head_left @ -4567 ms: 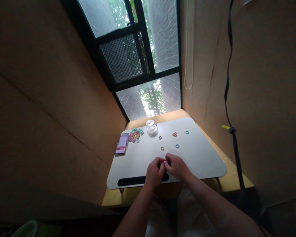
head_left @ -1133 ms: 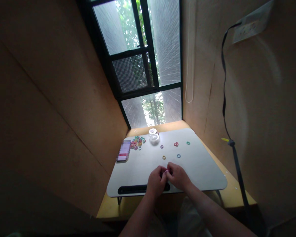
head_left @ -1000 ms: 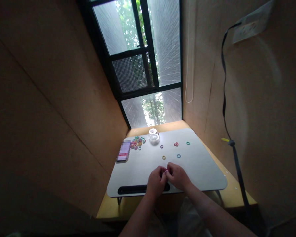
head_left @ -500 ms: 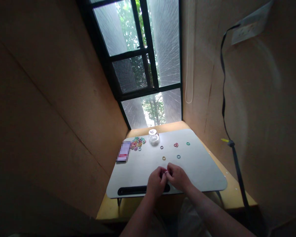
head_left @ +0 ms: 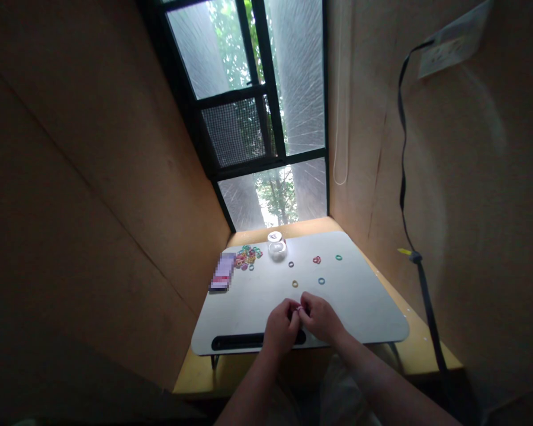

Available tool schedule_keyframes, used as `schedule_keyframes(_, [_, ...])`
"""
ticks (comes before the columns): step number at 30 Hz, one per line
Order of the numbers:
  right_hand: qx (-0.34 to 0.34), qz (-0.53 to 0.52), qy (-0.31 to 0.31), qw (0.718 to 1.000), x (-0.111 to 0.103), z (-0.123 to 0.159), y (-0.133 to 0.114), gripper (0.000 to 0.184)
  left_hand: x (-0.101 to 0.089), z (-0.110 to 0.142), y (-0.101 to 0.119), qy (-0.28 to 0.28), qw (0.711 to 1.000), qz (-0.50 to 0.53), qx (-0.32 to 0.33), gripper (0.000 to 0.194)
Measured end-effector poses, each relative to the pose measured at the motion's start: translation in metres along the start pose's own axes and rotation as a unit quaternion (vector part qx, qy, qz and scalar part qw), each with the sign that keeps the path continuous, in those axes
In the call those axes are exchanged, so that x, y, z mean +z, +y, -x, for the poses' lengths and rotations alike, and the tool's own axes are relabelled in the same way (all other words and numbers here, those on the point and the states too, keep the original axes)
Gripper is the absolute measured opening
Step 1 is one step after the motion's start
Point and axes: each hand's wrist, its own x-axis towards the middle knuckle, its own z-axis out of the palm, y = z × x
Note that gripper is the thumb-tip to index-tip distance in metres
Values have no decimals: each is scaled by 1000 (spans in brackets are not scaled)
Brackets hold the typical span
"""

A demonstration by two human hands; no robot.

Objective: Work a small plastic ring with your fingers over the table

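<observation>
My left hand (head_left: 283,324) and my right hand (head_left: 320,316) meet over the front of a white lap table (head_left: 359,302). Both are closed, fingertips pinched together around a small pink hair tie (head_left: 299,308), mostly hidden by the fingers. Beyond them lie single hair ties: a yellow one (head_left: 295,284), a blue one (head_left: 321,281), a dark purple one (head_left: 291,264) and a green one (head_left: 339,257). Some red hair ties (head_left: 317,260) sit bunched together. A pile of mixed coloured hair ties (head_left: 247,257) lies at the back left.
A clear jar with a white lid (head_left: 277,248) stands at the table's back edge. Left of the pile lies a phone (head_left: 222,272), its screen blurred. A black slot (head_left: 237,342) runs along the front edge. Walls flank the table, a window (head_left: 270,118) is behind, and a black cord (head_left: 402,148) hangs right.
</observation>
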Motion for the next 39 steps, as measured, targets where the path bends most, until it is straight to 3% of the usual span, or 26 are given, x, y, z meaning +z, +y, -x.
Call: schedule_keyframes(39, [-3, 2, 0, 1000, 2, 0, 1, 12, 0, 0, 0, -1, 1000, 7, -4, 15])
